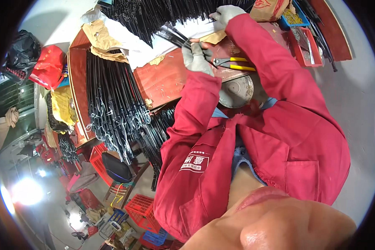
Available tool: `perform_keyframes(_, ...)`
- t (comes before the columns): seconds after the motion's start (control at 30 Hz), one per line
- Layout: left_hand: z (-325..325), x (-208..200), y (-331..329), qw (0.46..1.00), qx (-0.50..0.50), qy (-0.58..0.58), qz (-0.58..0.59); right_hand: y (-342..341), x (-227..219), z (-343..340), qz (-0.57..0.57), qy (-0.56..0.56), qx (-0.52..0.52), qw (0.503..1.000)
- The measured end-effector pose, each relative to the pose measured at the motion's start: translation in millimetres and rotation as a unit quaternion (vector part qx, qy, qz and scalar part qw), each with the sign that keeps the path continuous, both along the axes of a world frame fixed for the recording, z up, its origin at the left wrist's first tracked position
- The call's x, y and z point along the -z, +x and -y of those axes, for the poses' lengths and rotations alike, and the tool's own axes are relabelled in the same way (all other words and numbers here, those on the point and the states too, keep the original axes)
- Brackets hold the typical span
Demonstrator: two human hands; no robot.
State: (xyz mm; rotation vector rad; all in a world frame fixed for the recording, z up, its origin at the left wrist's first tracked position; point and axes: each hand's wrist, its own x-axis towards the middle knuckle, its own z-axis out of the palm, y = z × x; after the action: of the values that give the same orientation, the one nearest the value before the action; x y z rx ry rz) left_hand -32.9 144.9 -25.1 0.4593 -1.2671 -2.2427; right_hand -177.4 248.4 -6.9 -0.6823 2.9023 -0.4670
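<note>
My left hand [197, 57], in a pale grey glove with bare fingertips, is closed around a few thin black rods [175, 37] that point up and left, blurred at their far ends. My right hand [228, 16], gloved alike, reaches to the near edge of a large heap of black rods [141, 16]. Its fingers are curled together; whatever they pinch is too small to make out. Beside my left hand, yellow-handled pliers [237, 64] lie on the red tabletop [158, 81]. White sheeting [139, 52] lies under the heap.
A bundle of black rods with pale strings [116, 108] hangs over the table's left side. A round metal dish [236, 91] sits at the near edge. At the right stand a red tray [306, 46] and a blue tray [293, 16]. Red crates [143, 212] stand lower left.
</note>
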Motion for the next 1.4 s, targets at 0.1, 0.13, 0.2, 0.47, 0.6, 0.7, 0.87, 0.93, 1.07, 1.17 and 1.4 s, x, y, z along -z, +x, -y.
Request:
perform_keyframes(0.1,5,5,-3,0.999,0.033,0.024,0.002,-13,25,14,-0.002,-0.041,0.072,0.997)
perform_keyframes(0.13,5,6,-4,0.998,0.050,0.039,0.003,-18,33,17,-0.003,-0.058,0.109,0.992)
perform_keyframes(0.2,6,6,-6,0.996,0.069,0.055,0.004,-22,44,16,-0.004,-0.075,0.147,0.986)
perform_keyframes(0.47,23,-3,-11,0.995,0.088,0.037,0.014,37,19,14,0.011,-0.243,0.089,0.966)
perform_keyframes(0.6,5,-21,-8,0.997,0.076,-0.006,0.006,117,-23,-2,0.106,-0.311,0.045,0.943)
perform_keyframes(0.7,-1,-27,3,0.996,0.076,-0.051,0.005,139,-22,-11,0.142,-0.270,-0.083,0.949)
perform_keyframes(0.87,25,15,25,0.989,0.089,-0.054,-0.101,131,53,-69,-0.096,-0.136,-0.183,0.969)
perform_keyframes(0.93,35,46,28,0.988,0.097,-0.103,-0.060,130,68,-83,-0.048,-0.031,-0.184,0.981)
perform_keyframes(1.07,32,44,44,0.984,0.138,-0.114,0.002,127,43,-89,-0.183,-0.244,-0.118,0.945)
perform_keyframes(1.17,8,-8,73,0.973,0.221,-0.011,0.070,148,-6,-64,0.138,-0.385,-0.089,0.908)
perform_keyframes(1.4,2,-24,118,0.895,0.424,0.055,0.125,171,-35,-36,0.453,-0.374,0.045,0.808)
